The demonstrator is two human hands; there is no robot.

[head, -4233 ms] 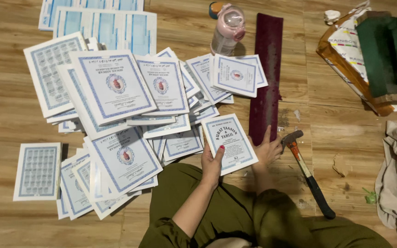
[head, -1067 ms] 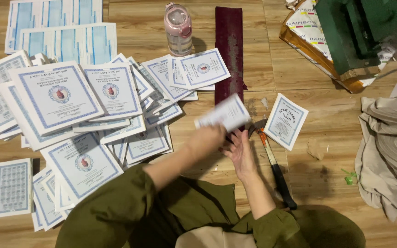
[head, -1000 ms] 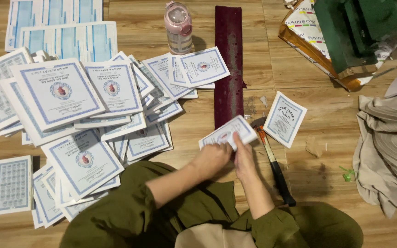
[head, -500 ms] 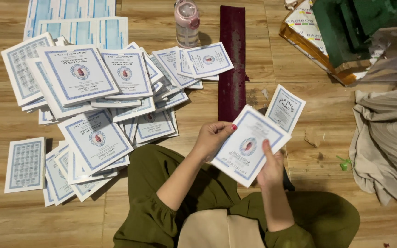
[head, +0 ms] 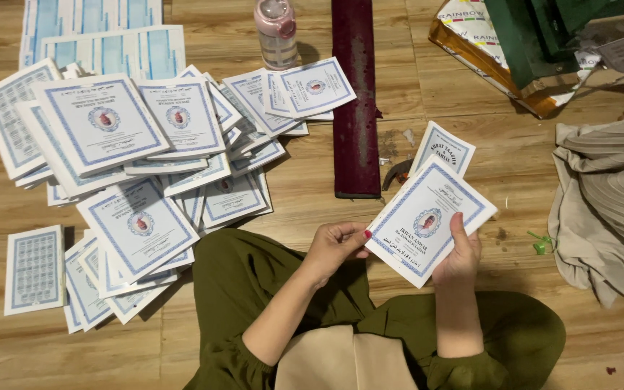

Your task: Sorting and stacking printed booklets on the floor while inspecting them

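Booklet: held above the lap. Left hand pinches its left edge; right hand grips its lower right edge, thumb on cover. Likely light, thin and flexible; support both edges. Beyond it: maroon strip, then a bottle.

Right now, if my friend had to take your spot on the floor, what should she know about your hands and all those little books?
Left hand: pinches the left edge of a white booklet with a blue border, held above the lap.
Right hand: grips the same booklet at its lower right, thumb on the cover.
One matching booklet lies alone on the wooden floor just beyond the held one, partly over a dark tool.
A big loose pile of booklets sits to the left, with a dark red strip and a pink bottle beyond.
Done: one booklet lies apart from the pile. Left: the pile looks untouched.
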